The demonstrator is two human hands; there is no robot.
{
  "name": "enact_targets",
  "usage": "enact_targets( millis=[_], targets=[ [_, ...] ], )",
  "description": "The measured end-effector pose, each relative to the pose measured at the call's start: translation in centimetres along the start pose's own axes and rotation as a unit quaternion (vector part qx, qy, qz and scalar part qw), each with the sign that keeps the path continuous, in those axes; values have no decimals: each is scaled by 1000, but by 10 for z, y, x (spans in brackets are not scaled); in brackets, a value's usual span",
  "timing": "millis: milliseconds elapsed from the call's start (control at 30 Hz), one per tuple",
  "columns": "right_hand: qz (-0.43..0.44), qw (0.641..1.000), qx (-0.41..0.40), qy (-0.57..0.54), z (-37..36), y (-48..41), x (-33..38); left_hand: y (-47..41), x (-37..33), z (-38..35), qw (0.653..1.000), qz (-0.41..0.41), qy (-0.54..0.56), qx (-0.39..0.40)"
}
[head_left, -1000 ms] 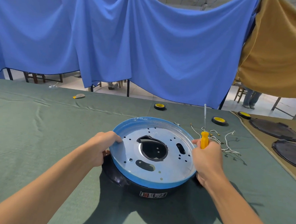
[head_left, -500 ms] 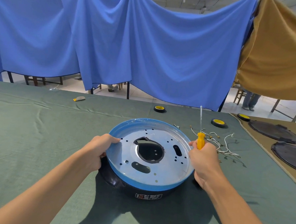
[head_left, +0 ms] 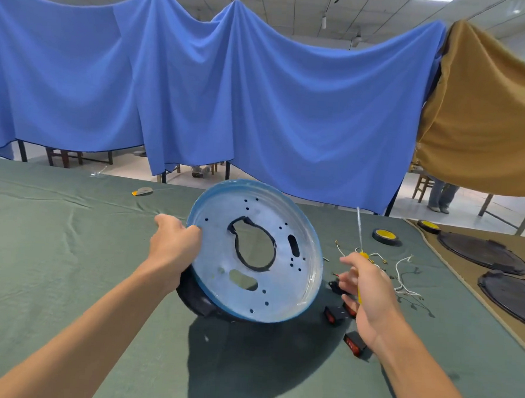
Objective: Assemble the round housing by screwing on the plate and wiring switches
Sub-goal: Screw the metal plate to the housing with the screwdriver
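The table (head_left: 55, 248) is being viewed from head height, close, facing forward and down toward the far curtains (head_left: 260, 107).

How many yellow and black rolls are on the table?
2. One roll lies on the green cloth beyond the right hand; the other roll sits farther right, by the brown cloth's edge. The tilted plate may hide more.

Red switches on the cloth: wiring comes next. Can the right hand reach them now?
Probably yes: the switches lie uncovered right beside the right hand, nothing between. But it grips the screwdriver, so pinching one may be awkward.
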State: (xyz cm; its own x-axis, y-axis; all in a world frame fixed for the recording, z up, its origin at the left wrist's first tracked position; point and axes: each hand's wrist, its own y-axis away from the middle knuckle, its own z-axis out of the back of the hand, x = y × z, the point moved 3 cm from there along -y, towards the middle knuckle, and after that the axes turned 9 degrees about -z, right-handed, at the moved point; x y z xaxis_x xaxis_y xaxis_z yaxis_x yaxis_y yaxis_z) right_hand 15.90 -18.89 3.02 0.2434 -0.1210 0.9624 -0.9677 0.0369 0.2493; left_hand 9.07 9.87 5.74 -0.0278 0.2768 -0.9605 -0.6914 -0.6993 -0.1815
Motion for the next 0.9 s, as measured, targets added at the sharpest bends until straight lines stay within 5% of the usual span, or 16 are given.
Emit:
enact_targets(
  millis=[233,467,633,900],
  targets=[
    [9,1000,0,-22,7,-5,-3,24,-47,-7,964,-224,-112,-85],
    [26,1000,5,-16,11,-5,-7,52,-68,-15,805,-526,-232,-147],
    [24,1000,9,-15,11,-7,-15,50,-30,-26,662,-630,-387,-126],
    [40,998,36,-11,-6,-9,-20,58,32,-19,553,-764,-332,-37]
  ],
)
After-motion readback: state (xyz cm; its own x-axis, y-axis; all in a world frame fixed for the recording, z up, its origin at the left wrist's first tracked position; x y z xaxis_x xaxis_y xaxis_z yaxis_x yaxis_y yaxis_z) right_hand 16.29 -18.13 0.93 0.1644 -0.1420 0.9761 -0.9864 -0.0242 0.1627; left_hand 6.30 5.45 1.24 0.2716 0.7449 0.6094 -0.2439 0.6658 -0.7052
